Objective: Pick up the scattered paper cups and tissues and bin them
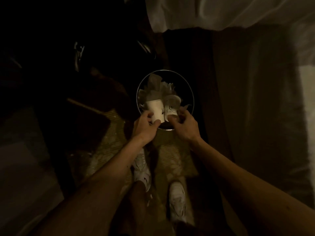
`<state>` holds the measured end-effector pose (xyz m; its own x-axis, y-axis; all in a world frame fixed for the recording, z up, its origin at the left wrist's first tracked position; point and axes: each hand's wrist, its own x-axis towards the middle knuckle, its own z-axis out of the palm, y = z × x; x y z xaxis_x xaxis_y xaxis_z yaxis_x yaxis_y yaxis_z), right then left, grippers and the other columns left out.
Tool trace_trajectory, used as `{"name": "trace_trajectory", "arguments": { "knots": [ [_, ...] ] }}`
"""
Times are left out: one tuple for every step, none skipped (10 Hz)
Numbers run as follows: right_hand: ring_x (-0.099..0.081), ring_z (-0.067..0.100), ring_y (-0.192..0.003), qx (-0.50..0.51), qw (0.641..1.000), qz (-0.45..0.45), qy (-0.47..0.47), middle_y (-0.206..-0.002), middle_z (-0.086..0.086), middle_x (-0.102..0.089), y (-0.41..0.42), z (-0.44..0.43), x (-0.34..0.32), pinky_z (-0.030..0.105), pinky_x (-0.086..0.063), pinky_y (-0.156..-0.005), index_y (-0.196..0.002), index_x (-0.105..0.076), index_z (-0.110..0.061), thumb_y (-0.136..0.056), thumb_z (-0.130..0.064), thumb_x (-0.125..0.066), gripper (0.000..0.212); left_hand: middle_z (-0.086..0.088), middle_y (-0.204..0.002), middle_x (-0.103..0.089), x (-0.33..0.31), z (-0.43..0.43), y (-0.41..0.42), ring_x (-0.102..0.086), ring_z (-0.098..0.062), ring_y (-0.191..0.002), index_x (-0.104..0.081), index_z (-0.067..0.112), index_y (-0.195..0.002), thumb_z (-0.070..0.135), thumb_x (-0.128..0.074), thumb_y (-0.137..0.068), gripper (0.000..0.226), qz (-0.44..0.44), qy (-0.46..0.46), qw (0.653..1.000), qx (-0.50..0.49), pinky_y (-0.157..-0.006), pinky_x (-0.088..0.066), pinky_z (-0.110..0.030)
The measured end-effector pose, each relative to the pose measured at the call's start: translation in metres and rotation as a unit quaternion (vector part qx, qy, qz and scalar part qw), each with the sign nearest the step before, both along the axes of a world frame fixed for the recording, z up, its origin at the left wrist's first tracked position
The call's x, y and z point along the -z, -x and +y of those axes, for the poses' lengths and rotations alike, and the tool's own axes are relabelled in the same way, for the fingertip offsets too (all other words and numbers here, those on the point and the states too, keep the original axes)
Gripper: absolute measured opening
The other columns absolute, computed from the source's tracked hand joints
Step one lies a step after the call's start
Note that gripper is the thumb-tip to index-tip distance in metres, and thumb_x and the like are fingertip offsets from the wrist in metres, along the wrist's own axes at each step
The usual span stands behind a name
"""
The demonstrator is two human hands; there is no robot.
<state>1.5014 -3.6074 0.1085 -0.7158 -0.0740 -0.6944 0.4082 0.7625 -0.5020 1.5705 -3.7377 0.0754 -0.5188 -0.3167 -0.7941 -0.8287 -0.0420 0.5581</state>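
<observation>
A round bin (pixel 190 87) with a shiny metal rim stands on the floor in front of me. Crumpled tissues (pixel 157 86) lie inside it at the back left. My left hand (pixel 144 126) grips a white paper cup (pixel 156 109) over the bin's near edge. Right beside it, my right hand (pixel 185 125) holds a second white paper cup (pixel 171 106) with a small dark print. The two cups touch side by side above the bin's opening. The room is very dim.
A bed with white sheets (pixel 221 11) and a brown side panel (pixel 255 99) runs along the right. Dark furniture (pixel 88 116) stands at the left. My white shoes (pixel 177 200) stand on patterned floor just before the bin.
</observation>
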Motion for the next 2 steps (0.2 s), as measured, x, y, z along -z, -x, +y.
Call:
{"name": "trace_trajectory", "arguments": {
  "knots": [
    [-0.059,0.017,-0.111,-0.016,0.999,-0.03,-0.013,-0.131,0.003,-0.059,-0.007,0.007,-0.01,0.042,-0.053,-0.095,-0.139,-0.048,-0.02,-0.09,-0.043,-0.064,0.056,0.0,-0.112,-0.063,-0.01,0.002,-0.006,-0.062,-0.022,-0.104,-0.061,0.021,-0.11,0.025,-0.062,-0.096,0.014,0.001,0.005,1.0,0.024,-0.091,-0.055,-0.046],
    [-0.063,0.011,-0.093,-0.024,1.0,-0.016,-0.013,-0.112,0.0,-0.065,-0.007,0.019,-0.032,0.035,-0.056,-0.082,-0.112,-0.061,-0.023,-0.089,-0.043,-0.064,0.03,0.004,-0.077,-0.06,-0.042,-0.002,-0.007,-0.059,-0.015,-0.076,-0.056,0.025,-0.075,0.032,-0.061,-0.096,0.023,0.04,0.075,0.996,0.042,-0.067,-0.048,-0.032]
  ]
}}
